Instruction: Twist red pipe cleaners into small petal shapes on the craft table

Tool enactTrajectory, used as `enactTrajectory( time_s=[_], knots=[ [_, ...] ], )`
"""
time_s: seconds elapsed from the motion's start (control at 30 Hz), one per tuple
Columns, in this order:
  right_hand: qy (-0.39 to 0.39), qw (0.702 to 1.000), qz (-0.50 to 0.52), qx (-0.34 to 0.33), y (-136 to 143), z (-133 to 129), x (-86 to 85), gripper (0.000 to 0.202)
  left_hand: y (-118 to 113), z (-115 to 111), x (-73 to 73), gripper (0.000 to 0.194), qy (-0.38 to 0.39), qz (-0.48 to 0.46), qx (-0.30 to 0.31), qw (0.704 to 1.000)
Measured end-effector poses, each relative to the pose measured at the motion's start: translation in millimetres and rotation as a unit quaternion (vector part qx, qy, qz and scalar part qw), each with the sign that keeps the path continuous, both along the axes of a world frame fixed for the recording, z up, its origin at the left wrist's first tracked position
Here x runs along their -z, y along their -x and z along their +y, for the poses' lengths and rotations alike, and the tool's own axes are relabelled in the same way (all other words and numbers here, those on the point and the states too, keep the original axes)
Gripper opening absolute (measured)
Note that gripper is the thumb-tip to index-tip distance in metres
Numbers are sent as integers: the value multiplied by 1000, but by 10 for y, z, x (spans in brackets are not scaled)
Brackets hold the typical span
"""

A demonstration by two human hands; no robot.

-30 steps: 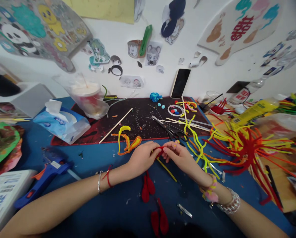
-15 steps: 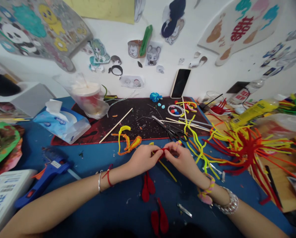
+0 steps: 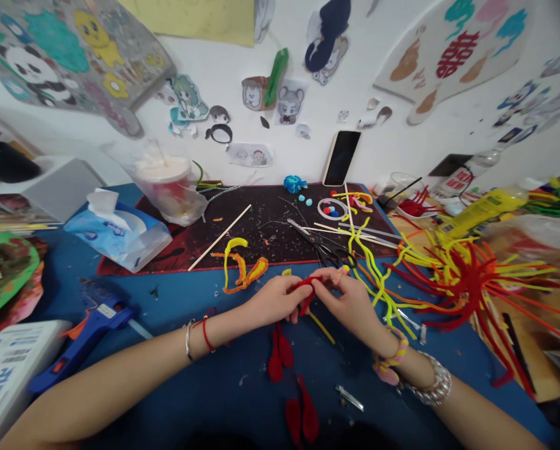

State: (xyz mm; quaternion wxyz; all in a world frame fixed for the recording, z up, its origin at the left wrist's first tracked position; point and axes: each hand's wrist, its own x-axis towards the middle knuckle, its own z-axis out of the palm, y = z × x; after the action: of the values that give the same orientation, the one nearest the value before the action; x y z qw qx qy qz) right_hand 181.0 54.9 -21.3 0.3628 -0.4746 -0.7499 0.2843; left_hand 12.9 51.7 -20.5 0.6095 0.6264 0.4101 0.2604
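Between my two hands is a small red fuzzy pipe cleaner piece [image 3: 307, 302], partly covered by fingers. My left hand [image 3: 276, 300] pinches it from the left, thumb against the fingers. From the right, my right hand [image 3: 346, 299] grips its other side with thumb and fingertips. Below them on the blue table lie red petal-shaped pieces [image 3: 280, 356] and another red pair [image 3: 302, 412]. A yellow pipe cleaner [image 3: 322, 328] lies just under the hands. Beyond my left hand are bent orange and yellow pipe cleaners [image 3: 245, 275].
Black scissors [image 3: 324, 247] lie past my right hand. A heap of red, orange and yellow pipe cleaners [image 3: 477, 281] spreads at the right. At the left are a blue glue gun [image 3: 95, 325] and a tissue pack [image 3: 118, 228]. A phone [image 3: 342, 157] leans on the wall; a metal clip [image 3: 349, 398] lies in front.
The red piece has turned between my fingers, and more of it now hangs below them. My left hand has rolled slightly. At the far right edge, part of another hand has come into view.
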Motion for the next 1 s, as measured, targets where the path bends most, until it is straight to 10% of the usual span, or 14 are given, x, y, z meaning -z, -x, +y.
enactTrajectory(
  time_s=[0.53,1.0],
  knots=[
    [208,966,142,-67,-37,85,-130,21,-8,-39,-98,22,117,-99,0,988],
    [215,964,147,-55,-77,93,-85,18,14,33,-58,19,-9,-66,-67,996]
  ],
)
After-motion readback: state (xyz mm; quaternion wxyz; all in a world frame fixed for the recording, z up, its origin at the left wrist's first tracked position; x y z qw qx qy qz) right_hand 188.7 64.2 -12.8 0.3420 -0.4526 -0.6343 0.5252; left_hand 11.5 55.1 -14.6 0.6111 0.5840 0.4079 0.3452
